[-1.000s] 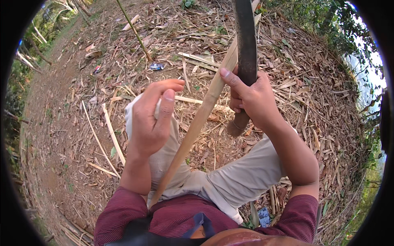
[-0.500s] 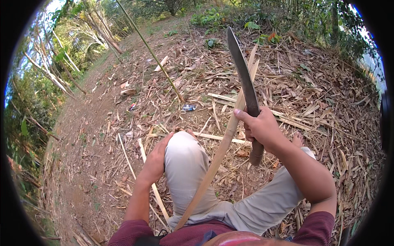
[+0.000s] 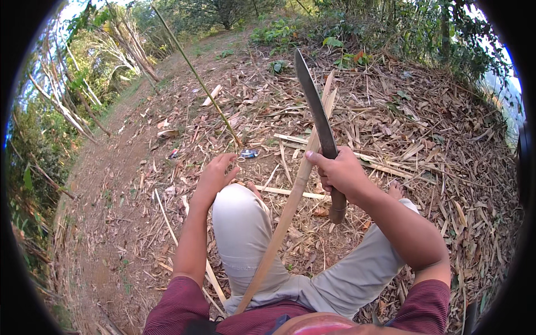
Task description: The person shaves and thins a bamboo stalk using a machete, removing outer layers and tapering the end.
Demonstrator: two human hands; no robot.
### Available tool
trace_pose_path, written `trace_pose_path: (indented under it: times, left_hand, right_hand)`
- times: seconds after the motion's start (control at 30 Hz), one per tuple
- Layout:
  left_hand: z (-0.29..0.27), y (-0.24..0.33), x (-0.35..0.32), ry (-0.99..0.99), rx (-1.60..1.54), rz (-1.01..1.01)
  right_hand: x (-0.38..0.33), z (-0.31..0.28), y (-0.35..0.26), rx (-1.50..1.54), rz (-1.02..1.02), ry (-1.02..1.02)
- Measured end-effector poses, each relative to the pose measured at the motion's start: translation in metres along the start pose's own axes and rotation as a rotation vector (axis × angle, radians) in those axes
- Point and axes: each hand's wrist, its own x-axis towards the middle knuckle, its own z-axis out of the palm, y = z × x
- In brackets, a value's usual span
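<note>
My right hand grips a machete by its brown handle, the dark blade tilted up and away from me. The same hand steadies a long split bamboo strip, its thumb laid against it. That strip slants from my lap past the hand, and its split far end stands behind the blade. My left hand is raised just beyond my bent left knee, fingers stretched out and apart, with nothing visible in them.
Several pale bamboo strips lie over dry leaves. A thin green stem rises from the ground near a small blue packet. Slender trunks stand at left, bushes at the back. My bare right foot rests among leaves.
My left hand has lifted off the side of my left knee and reached forward. The right hand still holds the machete and bamboo strip; the whole view has shifted slightly.
</note>
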Motion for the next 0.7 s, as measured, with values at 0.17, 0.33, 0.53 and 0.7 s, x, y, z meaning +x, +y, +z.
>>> trace_pose_path:
  times: [0.17,0.33,0.53,0.7]
  left_hand:
    - [0.004,0.018,-0.038,-0.117,-0.312,-0.267]
    - [-0.007,0.068,-0.108,-0.021,-0.918,-0.321]
    - [-0.006,0.052,-0.116,0.149,-0.225,-0.154]
    - [0.01,0.012,-0.051,0.221,-0.237,-0.199]
  right_hand:
    - [0.004,-0.01,0.0,0.012,0.002,0.046]
    - [0.0,-0.007,0.0,0.028,0.048,0.06]
    - [-0.001,-0.003,0.001,0.027,0.048,0.042]
    - [0.003,0.0,0.002,0.057,0.037,0.014]
